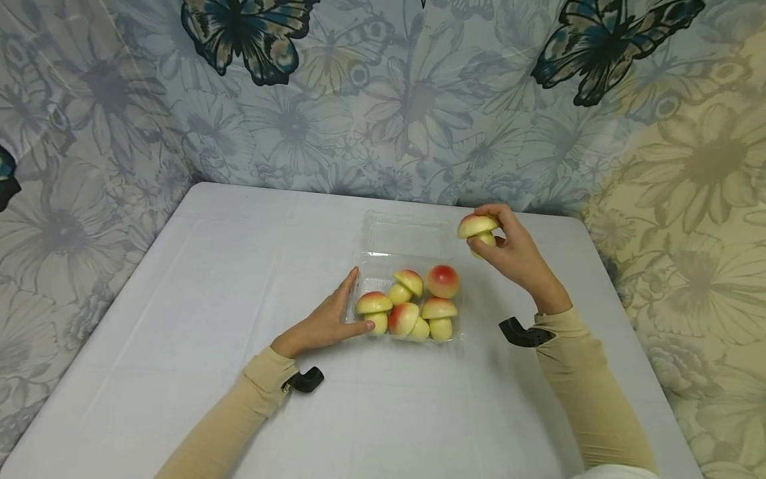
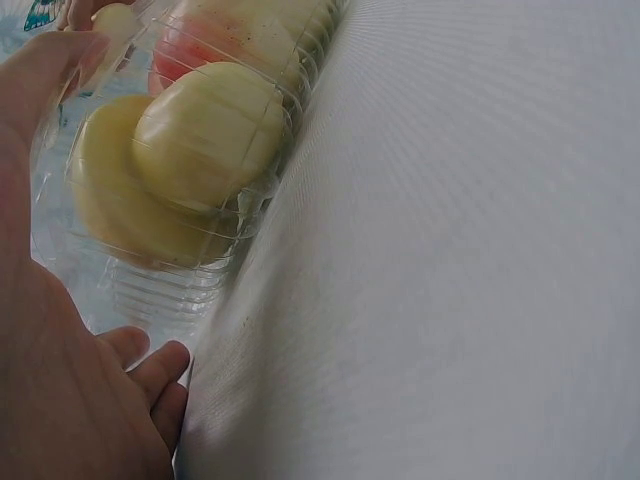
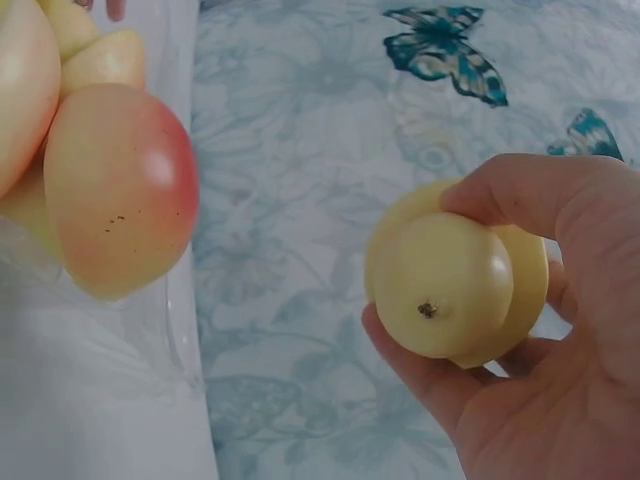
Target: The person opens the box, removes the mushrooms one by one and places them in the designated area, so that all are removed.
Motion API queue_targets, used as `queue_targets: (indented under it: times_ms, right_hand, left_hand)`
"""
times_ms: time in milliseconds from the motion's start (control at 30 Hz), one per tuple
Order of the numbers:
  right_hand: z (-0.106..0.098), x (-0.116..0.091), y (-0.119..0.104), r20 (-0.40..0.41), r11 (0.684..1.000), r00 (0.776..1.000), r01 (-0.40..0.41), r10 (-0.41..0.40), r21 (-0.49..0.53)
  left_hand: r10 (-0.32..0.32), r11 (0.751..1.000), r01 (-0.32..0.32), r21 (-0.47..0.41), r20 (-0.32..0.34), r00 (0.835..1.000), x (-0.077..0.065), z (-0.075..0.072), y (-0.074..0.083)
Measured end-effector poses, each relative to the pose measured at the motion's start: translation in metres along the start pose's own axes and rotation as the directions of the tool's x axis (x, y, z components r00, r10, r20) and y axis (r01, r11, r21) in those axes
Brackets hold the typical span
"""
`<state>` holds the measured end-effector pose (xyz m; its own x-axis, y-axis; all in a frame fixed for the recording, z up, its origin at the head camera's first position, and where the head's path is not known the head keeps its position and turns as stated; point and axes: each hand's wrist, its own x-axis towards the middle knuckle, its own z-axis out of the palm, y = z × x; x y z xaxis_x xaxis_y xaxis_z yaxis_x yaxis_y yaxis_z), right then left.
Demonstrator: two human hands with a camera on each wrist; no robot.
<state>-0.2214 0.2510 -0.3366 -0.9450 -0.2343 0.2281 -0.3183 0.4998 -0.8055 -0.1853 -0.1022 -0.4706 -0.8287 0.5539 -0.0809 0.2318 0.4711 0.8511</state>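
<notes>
My right hand (image 1: 509, 249) holds a mushroom-shaped piece (image 1: 477, 229) with a red-yellow cap and pale yellow stem, raised beyond the box's right rear corner. The right wrist view looks at its stem end (image 3: 440, 285), with thumb and fingers around it. A clear plastic box (image 1: 354, 299) stands on the table, its hinged lid (image 1: 407, 236) folded back. Several similar mushroom-shaped pieces (image 1: 439, 309) lie inside, one turned cap up. My left hand (image 1: 326, 319) rests against the box's left side, fingers extended along the wall and thumb at the front. Ribbed plastic (image 2: 170, 290) shows beside its fingers in the left wrist view.
A white cloth covers the table (image 1: 209, 286). Behind and beside it hangs floral fabric (image 1: 413, 113) with butterfly prints (image 1: 245, 36). Each wrist carries a black camera mount, the left one (image 1: 306, 380) and the right one (image 1: 523, 332) close above the table.
</notes>
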Motion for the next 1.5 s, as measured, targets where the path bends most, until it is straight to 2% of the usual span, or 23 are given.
queue_targets:
  times_ms: [267, 533, 967, 1500]
  right_hand:
    - [-0.002, 0.0, 0.007, -0.041, 0.998, 0.999, -0.021, 0.018, -0.062]
    - [-0.004, 0.0, 0.016, -0.07, 0.996, 0.997, -0.039, 0.034, -0.08]
    - [-0.006, 0.001, 0.03, -0.069, 0.992, 0.993, -0.105, 0.1, -0.076]
    - [-0.003, 0.004, 0.056, -0.049, 0.984, 0.985, -0.17, 0.167, -0.05]
  left_hand:
    - [0.001, 1.0, -0.001, 0.001, -0.003, 1.0, 0.0, 0.0, -0.001]
    - [-0.004, 1.0, 0.004, -0.007, 0.001, 1.0, -0.001, 0.0, 0.0]
    - [-0.001, 1.0, 0.001, 0.021, 0.001, 1.0, 0.0, 0.0, 0.002]
    - [-0.019, 1.0, 0.019, 0.009, 0.003, 1.0, 0.0, 0.0, 0.0]
